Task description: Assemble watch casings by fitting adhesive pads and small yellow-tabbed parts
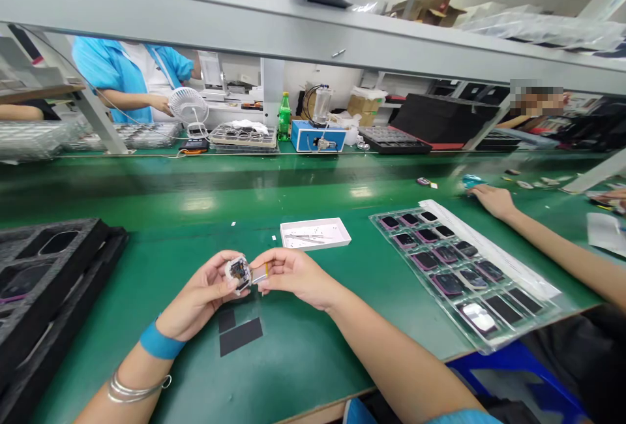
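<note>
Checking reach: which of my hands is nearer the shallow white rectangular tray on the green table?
Right. The right hand sits just below the shallow white tray; the left hand is farther, down-left.

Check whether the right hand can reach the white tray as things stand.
Probably yes. The white tray lies just beyond the right hand, with only bare green table between. Its fingers, though, pinch a small strip next to the small module in the left hand, so the grip is occupied.

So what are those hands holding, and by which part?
The left hand pinches a small white-framed module by its edges; the right hand pinches the thin strip at its side.
</note>
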A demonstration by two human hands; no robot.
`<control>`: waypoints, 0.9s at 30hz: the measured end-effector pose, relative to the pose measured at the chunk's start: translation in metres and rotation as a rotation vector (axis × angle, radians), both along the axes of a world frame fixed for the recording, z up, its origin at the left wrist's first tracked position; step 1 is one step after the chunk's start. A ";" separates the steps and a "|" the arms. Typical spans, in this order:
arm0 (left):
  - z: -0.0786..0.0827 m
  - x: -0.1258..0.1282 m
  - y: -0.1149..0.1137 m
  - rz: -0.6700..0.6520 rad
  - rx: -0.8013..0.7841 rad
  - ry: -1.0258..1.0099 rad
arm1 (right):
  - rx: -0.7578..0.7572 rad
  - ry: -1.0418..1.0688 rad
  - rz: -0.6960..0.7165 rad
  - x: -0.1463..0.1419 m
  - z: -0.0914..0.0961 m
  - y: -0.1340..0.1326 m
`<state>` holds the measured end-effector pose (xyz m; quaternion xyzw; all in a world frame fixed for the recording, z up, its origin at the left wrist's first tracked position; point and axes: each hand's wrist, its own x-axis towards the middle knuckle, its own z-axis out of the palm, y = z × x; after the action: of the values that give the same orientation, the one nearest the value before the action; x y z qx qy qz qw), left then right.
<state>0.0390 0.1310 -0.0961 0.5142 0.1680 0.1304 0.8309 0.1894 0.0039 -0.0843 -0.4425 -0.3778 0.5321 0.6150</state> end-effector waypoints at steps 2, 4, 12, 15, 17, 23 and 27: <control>0.000 0.001 -0.002 -0.044 -0.007 0.022 | 0.015 -0.102 -0.078 -0.001 -0.003 0.001; -0.001 0.001 -0.003 -0.084 -0.015 0.045 | 0.015 -0.214 -0.136 -0.002 -0.005 0.002; 0.000 0.001 -0.005 -0.121 0.004 0.082 | -0.011 -0.090 -0.056 -0.004 -0.002 0.002; 0.000 0.000 -0.004 -0.114 -0.014 0.103 | -0.006 -0.188 -0.108 -0.004 -0.004 0.001; -0.001 0.001 -0.003 -0.132 -0.032 0.134 | 0.015 -0.303 -0.168 -0.004 -0.004 0.001; -0.006 0.004 -0.002 -0.177 -0.061 0.211 | 0.069 -0.645 -0.340 -0.008 -0.004 0.001; -0.007 0.005 -0.004 -0.148 -0.059 0.221 | 0.088 -0.767 -0.383 -0.013 -0.007 0.003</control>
<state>0.0442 0.1269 -0.1032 0.5119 0.2240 0.0061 0.8293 0.1765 0.0073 -0.0914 -0.6438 -0.5124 0.1885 0.5361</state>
